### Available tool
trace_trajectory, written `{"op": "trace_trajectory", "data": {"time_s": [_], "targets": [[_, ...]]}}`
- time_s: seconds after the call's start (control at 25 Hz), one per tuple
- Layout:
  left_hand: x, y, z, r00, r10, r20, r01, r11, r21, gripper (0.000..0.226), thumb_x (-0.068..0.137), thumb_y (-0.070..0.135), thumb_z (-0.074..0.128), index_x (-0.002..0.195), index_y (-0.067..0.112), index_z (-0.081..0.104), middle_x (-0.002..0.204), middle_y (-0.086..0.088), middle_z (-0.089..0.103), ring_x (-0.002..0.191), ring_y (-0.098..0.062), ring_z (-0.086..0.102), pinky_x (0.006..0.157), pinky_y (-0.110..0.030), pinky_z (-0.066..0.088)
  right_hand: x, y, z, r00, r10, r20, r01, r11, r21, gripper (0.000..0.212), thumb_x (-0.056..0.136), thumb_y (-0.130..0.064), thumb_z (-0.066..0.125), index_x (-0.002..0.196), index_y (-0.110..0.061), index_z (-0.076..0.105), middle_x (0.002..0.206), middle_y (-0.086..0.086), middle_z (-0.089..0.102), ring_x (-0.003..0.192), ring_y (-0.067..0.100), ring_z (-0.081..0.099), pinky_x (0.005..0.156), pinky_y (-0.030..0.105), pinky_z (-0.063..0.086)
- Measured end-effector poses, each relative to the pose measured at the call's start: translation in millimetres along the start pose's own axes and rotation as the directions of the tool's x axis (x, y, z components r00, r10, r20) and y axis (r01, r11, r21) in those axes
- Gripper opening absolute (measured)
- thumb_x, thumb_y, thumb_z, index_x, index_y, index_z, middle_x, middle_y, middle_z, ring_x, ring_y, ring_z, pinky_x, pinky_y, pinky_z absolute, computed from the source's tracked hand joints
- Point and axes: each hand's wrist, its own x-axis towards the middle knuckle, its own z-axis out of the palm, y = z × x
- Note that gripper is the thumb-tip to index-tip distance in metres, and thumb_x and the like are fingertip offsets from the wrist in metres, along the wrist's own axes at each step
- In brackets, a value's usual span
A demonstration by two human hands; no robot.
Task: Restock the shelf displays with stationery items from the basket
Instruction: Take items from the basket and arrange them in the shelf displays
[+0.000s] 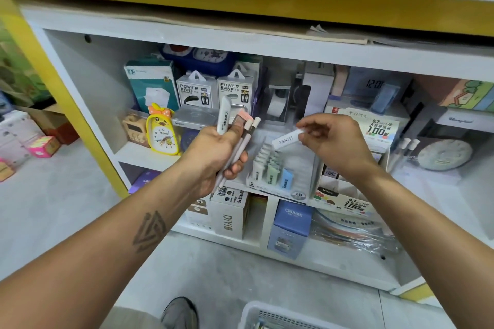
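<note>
My left hand (216, 153) grips a bundle of stationery in front of the shelf: a white lead case (224, 117), a pink-topped piece (244, 115) and two pale mechanical pencils (247, 139) pointing down-left. My right hand (335, 141) pinches one white lead case (287, 139) with a barcode label, held just above the clear display rack (296, 168). That rack holds several white, green and blue lead cases (270, 168) in slots. The white basket (250, 314) shows at the bottom edge.
The white shelf (149, 155) carries power bank boxes (196, 91), a yellow duck clock (163, 131), a lead display box (377, 128) and a round clock (443, 153). Boxes (232, 215) fill the lower compartment. My shoe (180, 312) rests on the grey floor.
</note>
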Motion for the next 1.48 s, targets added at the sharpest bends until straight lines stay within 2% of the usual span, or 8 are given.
{"op": "trace_trajectory", "data": {"time_s": [0.2, 0.32, 0.44, 0.56, 0.76, 1.04, 1.28, 1.48], "targets": [[-2, 0, -8, 1.000, -0.010, 0.001, 0.010, 1.000, 0.000, 0.041, 0.096, 0.048, 0.057, 0.095, 0.008, 0.058, 0.059, -0.012, 0.056, 0.037, -0.016, 0.040, 0.035, -0.018, 0.030, 10, -1, 10, 0.999, 0.027, -0.022, -0.028, 0.997, -0.076, 0.019, 0.086, -0.010, 0.075, 0.104, -0.014, 0.076, 0.080, 0.007, 0.072, 0.073, 0.008, 0.064, 0.072, 0.002, 0.045], [-3, -2, -11, 1.000, -0.017, -0.005, 0.017, 1.000, 0.014, 0.042, 0.096, 0.049, 0.056, 0.099, 0.007, 0.058, 0.059, -0.011, 0.056, 0.036, -0.016, 0.040, 0.035, -0.018, 0.030, 14, -3, 14, 0.998, -0.049, -0.050, 0.041, 0.986, -0.164, 0.009, 0.092, -0.018, 0.070, 0.096, -0.012, 0.077, 0.077, 0.000, 0.072, 0.070, 0.010, 0.068, 0.076, 0.018, 0.055], [-4, -2, -13, 1.000, -0.016, -0.009, 0.016, 1.000, 0.007, 0.042, 0.096, 0.049, 0.056, 0.101, 0.007, 0.057, 0.058, -0.012, 0.055, 0.036, -0.016, 0.039, 0.035, -0.018, 0.029, 17, 2, 23, 0.986, -0.156, -0.057, 0.134, 0.950, -0.280, 0.018, 0.097, -0.021, 0.064, 0.085, -0.010, 0.072, 0.066, 0.000, 0.067, 0.061, 0.014, 0.066, 0.067, 0.037, 0.057], [-6, -1, -16, 1.000, -0.020, -0.014, 0.020, 1.000, 0.003, 0.043, 0.096, 0.048, 0.056, 0.102, 0.005, 0.055, 0.057, -0.012, 0.055, 0.035, -0.016, 0.039, 0.036, -0.018, 0.028, 21, 10, 36, 0.986, -0.166, -0.029, 0.147, 0.932, -0.332, 0.012, 0.097, -0.018, 0.063, 0.095, -0.010, 0.072, 0.070, 0.002, 0.067, 0.063, 0.013, 0.067, 0.066, 0.037, 0.058], [-8, -1, -20, 0.999, -0.033, -0.014, 0.033, 0.999, 0.011, 0.042, 0.096, 0.048, 0.056, 0.099, 0.006, 0.057, 0.058, -0.012, 0.054, 0.036, -0.015, 0.039, 0.037, -0.017, 0.027, 23, 19, 54, 0.984, -0.169, 0.063, 0.180, 0.924, -0.336, 0.023, 0.096, -0.013, 0.065, 0.118, -0.010, 0.069, 0.094, 0.008, 0.073, 0.077, 0.018, 0.068, 0.079, 0.038, 0.059], [-9, -1, -23, 0.999, -0.033, -0.002, 0.033, 0.999, 0.021, 0.042, 0.095, 0.050, 0.058, 0.093, 0.008, 0.058, 0.058, -0.013, 0.055, 0.037, -0.016, 0.040, 0.037, -0.017, 0.028, 26, 18, 60, 0.973, -0.183, 0.142, 0.221, 0.916, -0.334, 0.010, 0.092, -0.012, 0.069, 0.100, -0.010, 0.075, 0.089, 0.004, 0.074, 0.079, 0.019, 0.069, 0.080, 0.040, 0.058], [-10, -2, -19, 0.999, -0.045, 0.015, 0.045, 0.998, 0.034, 0.042, 0.096, 0.049, 0.056, 0.098, 0.006, 0.058, 0.057, -0.012, 0.056, 0.037, -0.017, 0.040, 0.037, -0.017, 0.028, 29, 15, 63, 0.949, -0.211, 0.236, 0.294, 0.864, -0.409, 0.025, 0.096, -0.009, 0.063, 0.118, -0.014, 0.073, 0.112, 0.004, 0.074, 0.101, 0.024, 0.068, 0.092, 0.041, 0.055], [-11, -1, -11, 0.998, -0.053, 0.029, 0.052, 0.998, 0.034, 0.043, 0.096, 0.049, 0.057, 0.104, 0.006, 0.057, 0.058, -0.013, 0.055, 0.036, -0.017, 0.040, 0.036, -0.017, 0.029, 27, 13, 62, 0.963, -0.203, 0.176, 0.261, 0.862, -0.436, 0.009, 0.095, -0.015, 0.066, 0.096, -0.011, 0.073, 0.091, 0.004, 0.073, 0.085, 0.022, 0.066, 0.079, 0.036, 0.054]]}}
